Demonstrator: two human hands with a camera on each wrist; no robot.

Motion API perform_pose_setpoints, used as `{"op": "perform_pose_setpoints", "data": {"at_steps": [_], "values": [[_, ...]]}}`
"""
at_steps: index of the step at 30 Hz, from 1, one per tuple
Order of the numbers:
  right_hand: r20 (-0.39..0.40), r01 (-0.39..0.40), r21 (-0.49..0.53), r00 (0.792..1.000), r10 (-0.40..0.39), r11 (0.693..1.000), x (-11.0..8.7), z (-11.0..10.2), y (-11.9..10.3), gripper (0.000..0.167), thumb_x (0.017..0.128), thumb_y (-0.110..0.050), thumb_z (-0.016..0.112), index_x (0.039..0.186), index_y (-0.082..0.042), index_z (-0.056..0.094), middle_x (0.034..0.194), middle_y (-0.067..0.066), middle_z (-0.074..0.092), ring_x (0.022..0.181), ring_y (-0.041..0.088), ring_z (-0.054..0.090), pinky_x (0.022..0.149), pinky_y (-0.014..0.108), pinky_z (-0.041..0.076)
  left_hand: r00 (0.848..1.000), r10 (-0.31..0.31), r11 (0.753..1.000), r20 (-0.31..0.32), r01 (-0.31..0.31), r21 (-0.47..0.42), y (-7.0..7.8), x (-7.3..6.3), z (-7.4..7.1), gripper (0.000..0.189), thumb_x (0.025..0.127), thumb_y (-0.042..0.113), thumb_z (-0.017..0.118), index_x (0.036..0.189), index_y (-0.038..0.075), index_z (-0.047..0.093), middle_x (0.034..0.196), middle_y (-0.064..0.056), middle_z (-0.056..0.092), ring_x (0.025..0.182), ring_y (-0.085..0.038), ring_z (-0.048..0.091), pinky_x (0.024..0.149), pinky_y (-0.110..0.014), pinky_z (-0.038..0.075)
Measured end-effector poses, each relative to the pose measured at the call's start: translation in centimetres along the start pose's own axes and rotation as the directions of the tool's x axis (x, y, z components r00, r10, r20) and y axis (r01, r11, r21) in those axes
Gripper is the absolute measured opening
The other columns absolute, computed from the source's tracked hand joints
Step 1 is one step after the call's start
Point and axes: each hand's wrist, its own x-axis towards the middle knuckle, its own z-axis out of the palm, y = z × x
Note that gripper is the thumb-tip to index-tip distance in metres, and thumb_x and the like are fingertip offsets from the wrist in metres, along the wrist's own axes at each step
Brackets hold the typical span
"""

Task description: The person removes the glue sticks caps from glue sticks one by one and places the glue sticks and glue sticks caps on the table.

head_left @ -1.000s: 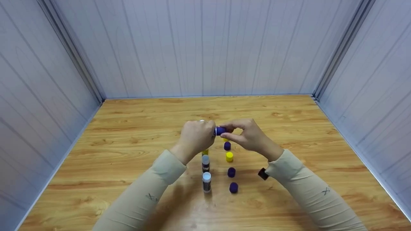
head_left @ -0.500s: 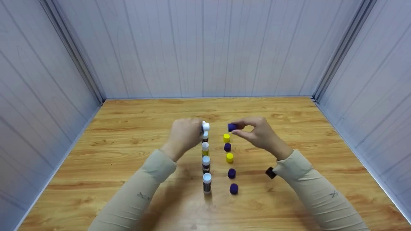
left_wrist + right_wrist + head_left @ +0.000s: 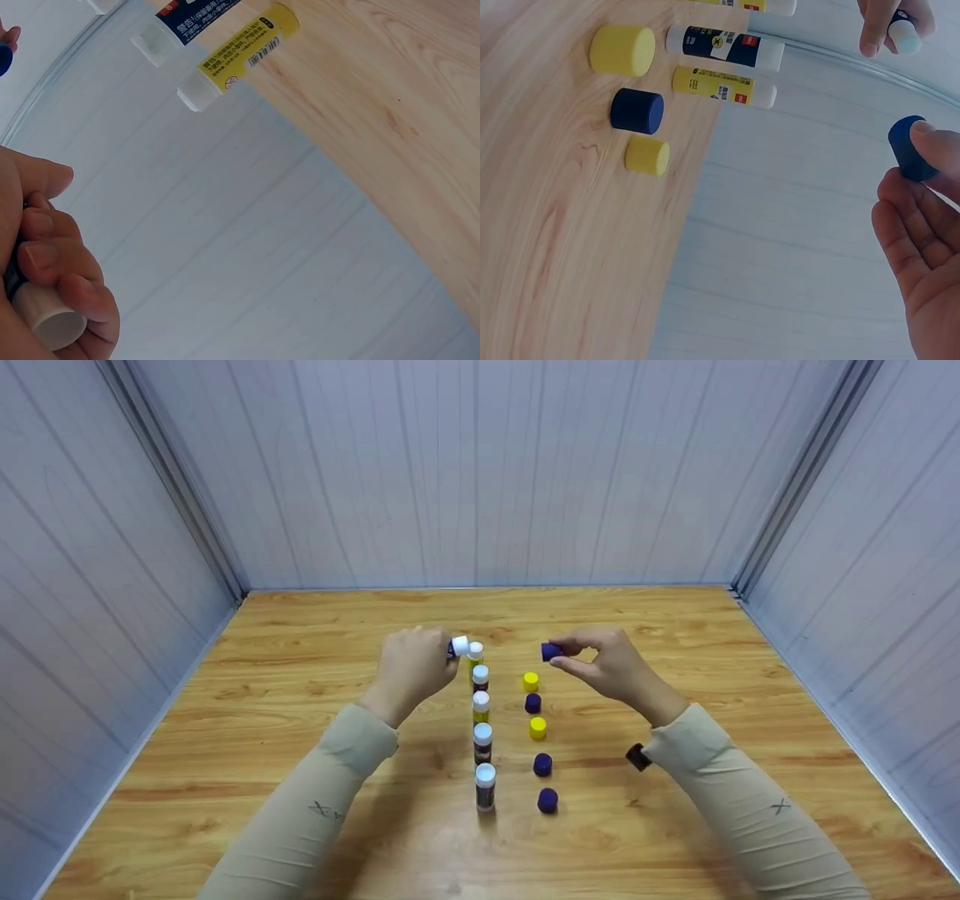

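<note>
In the head view my left hand (image 3: pixel 412 669) grips a dark-labelled glue stick (image 3: pixel 460 646), its white end bare and pointing right. The left wrist view shows the fingers curled round its white collar (image 3: pixel 61 328). Held between thumb and fingertips of my right hand (image 3: pixel 613 669) is a dark blue cap (image 3: pixel 550 652), apart from the stick and above the table. Uncapped glue sticks stand upright in a row beside the left hand, among them a yellow-labelled one (image 3: pixel 718 85) and a dark-labelled one (image 3: pixel 724 46).
Right of the sticks runs a row of loose caps on the wooden table (image 3: pixel 300 660), including a yellow cap (image 3: pixel 530 682) and a blue cap (image 3: pixel 542 765). The nearest stick (image 3: pixel 485 787) stands at the front of its row. Pale panel walls (image 3: pixel 502 472) enclose the table.
A second ago both hands were together on the blue-capped glue stick. The cap came off, and the hands drew apart, the left going left with the stick, the right going right with the cap.
</note>
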Motion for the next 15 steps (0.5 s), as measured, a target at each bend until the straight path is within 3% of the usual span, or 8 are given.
{"op": "perform_pose_setpoints", "data": {"at_steps": [5, 15], "values": [[0.040, 0.016, -0.035, 0.999, -0.015, 0.999, 0.8, 0.1, 0.8, 0.027, 0.101, -0.007, 0.077, 0.125, 0.004, 0.077, 0.109, 0.016, 0.081, 0.097, 0.032, 0.077, 0.090, 0.053, 0.063, 0.996, -0.068, 0.990, 0.054, 0.074, -0.117, -0.3, 0.1, 0.0, 0.045, 0.097, 0.009, 0.065, 0.067, 0.019, 0.033, 0.062, 0.005, 0.027, 0.059, -0.012, 0.025, 0.053, -0.031, 0.024], [0.126, -0.031, -0.094, 0.991, 0.042, 0.995, 3.0, 0.6, 2.0, 0.034, 0.106, -0.002, 0.068, 0.138, 0.007, 0.069, 0.120, 0.022, 0.074, 0.110, 0.038, 0.075, 0.100, 0.055, 0.061, 0.979, -0.178, 0.930, 0.097, 0.200, -0.310, -0.8, 0.5, 0.2, 0.048, 0.107, 0.025, 0.062, 0.065, 0.019, 0.040, 0.059, 0.005, 0.037, 0.054, -0.012, 0.035, 0.052, -0.030, 0.029]]}}
